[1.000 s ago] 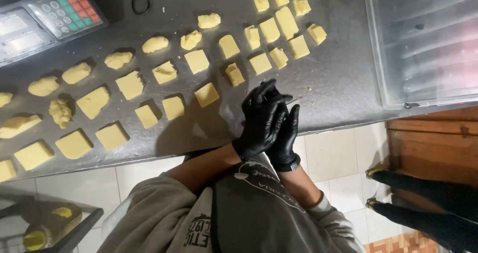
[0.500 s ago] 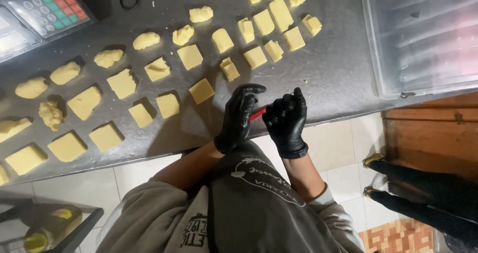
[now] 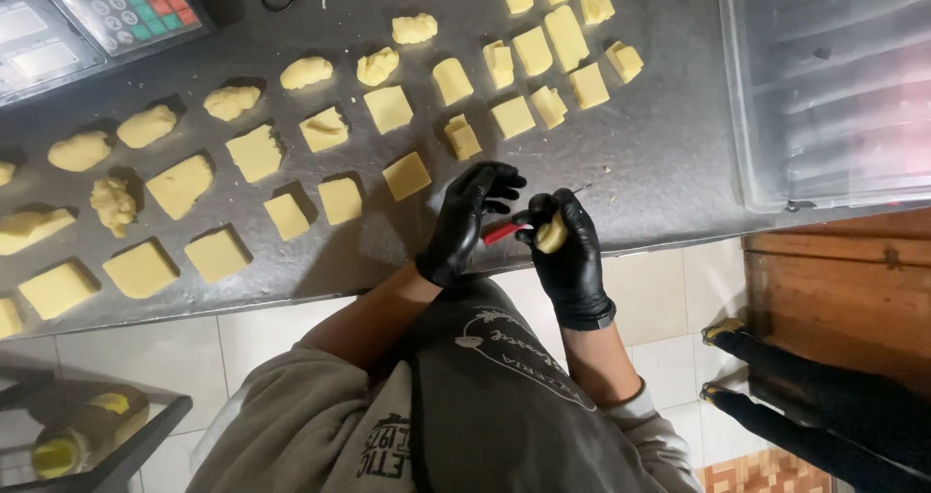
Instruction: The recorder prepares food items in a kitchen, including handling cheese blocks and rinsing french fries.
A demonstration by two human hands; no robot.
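Both my hands wear black gloves and hover at the front edge of a dark metal counter. My right hand is closed on a small yellow dough lump and a red-handled tool. The tool's thin metal tip sticks out past the fingers. My left hand is just left of the red handle, fingers spread and holding nothing. Several yellow dough pieces, some square and some rounded, lie in rows across the counter.
A weighing scale with a coloured keypad stands at the back left. A clear plastic bin sits at the right. Below are a wooden cabinet, another person's dark shoes and a bottle on a low shelf.
My hands, pressed together a second ago, have come apart. The red-handled tool and a dough lump now show in my right hand, and my left fingers have spread.
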